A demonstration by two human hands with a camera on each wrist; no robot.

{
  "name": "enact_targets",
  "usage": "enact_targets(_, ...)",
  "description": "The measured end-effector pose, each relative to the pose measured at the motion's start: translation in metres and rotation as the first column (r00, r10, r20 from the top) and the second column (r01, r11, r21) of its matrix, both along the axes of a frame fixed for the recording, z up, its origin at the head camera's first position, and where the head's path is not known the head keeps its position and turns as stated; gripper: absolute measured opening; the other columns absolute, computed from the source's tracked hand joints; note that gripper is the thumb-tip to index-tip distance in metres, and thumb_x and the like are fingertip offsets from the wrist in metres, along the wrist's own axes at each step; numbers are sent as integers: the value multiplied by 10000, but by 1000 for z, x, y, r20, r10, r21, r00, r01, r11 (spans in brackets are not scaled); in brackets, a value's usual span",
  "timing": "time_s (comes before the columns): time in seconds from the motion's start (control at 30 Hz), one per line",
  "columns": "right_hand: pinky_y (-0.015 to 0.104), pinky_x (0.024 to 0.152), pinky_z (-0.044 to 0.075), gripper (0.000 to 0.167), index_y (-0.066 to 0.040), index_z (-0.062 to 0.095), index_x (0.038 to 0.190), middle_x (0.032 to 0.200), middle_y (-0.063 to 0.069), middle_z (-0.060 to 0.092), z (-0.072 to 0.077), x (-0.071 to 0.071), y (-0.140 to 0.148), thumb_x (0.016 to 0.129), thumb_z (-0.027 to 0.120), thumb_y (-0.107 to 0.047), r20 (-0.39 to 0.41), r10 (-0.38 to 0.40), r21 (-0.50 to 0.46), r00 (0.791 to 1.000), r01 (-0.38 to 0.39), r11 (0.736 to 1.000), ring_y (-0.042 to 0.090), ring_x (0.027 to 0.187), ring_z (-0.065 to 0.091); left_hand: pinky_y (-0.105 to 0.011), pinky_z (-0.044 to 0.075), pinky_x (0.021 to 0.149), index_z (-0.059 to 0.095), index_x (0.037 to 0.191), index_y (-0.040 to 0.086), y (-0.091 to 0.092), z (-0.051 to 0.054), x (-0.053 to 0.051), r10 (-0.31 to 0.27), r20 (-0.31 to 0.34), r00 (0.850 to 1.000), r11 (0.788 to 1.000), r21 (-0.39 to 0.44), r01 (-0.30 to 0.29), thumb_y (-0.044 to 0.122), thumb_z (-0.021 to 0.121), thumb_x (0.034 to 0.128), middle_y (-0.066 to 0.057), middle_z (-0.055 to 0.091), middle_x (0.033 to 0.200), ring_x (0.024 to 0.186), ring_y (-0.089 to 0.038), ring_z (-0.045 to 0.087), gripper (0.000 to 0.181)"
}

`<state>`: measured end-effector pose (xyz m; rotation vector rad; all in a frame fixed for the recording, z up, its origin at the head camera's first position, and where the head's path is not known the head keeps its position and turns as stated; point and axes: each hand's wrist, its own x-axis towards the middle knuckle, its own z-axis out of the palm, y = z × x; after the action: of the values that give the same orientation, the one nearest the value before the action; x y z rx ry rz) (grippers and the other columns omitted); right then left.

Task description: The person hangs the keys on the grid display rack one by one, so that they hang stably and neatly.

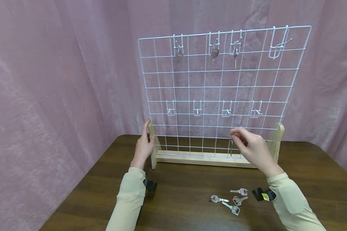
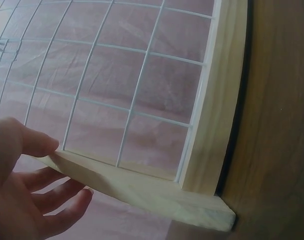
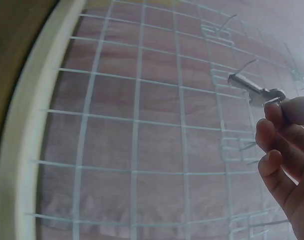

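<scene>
Three hanging keys (image 1: pixel 214 54) are on the upper row of hooks of the white wire grid (image 1: pixel 226 87), one to a hook. The upper right hook (image 1: pixel 276 48) is bare, and the four lower hooks (image 1: pixel 197 112) likewise carry nothing.

Right hand (image 1: pixel 253 149): thumb and forefinger pinch a single key (image 1: pixel 231 148) near its head. In the head view it dangles before the bottom part of the grid, below the lower hooks and on none of them. Whether it touches the wire cannot be determined.

Left hand (image 1: pixel 144 147): grasping the left upright (image 1: pixel 154 150) of the wooden stand, thumb on one side and fingers on the other, apparently to steady it.

Four loose keys (image 1: pixel 235 210) lie in a small group on the brown table (image 1: pixel 176 195), in front of the stand and towards its right-hand end.

Assessment: hanging is judged less than half complete. Three keys are placed, one is in hand and four await collection. Eight keys against eight hooks suggests one per hook, leaving five hooks outstanding; which of these the held key is meant for cannot be established
</scene>
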<state>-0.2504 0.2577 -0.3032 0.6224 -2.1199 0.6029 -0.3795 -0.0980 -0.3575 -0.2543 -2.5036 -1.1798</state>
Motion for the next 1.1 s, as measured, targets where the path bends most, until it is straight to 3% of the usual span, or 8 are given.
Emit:
enact_targets(0.2,93,528,365,191,-39,642,951,675,4,631,33,-3,-1,826,655,105,-78,-7,-4,997,7,1000,-46,566,430,-493,542,745,173,1496,411,2,1,1,-11,-2,1000,1000,23,11,132,530,967,-252,610,1234,942,-420,659,695)
enact_targets(0.6,25,583,356,133,-13,665,990,714,63,667,111,-2,8,886,603,41,-185,-47,12,982,50,999,-227,627,396,-498,545,773,172,1494,418,-2,1,1,-14,18,1000,999,46,13,126,521,971,-239,608,1239,971,-411,658,694)
enact_targets(0.87,-8,611,336,118,6,677,987,758,-410,447,156,-2,20,896,604,-9,-222,-88,-18,971,86,996,-248,606,394,-493,544,775,171,1498,410,-2,1,1,-15,14,1000,999,38,14,123,519,970,-238,607,1252,971,-406,659,694)
enact_targets(1.1,-30,642,325,146,21,686,982,762,-472,414,186,-4,32,893,604,-62,-243,-138,-49,960,130,990,-271,616,382,-504,547,778,172,1498,414,-2,1,2,-13,21,1000,999,48,12,129,518,973,-243,601,1262,979,-418,658,690)
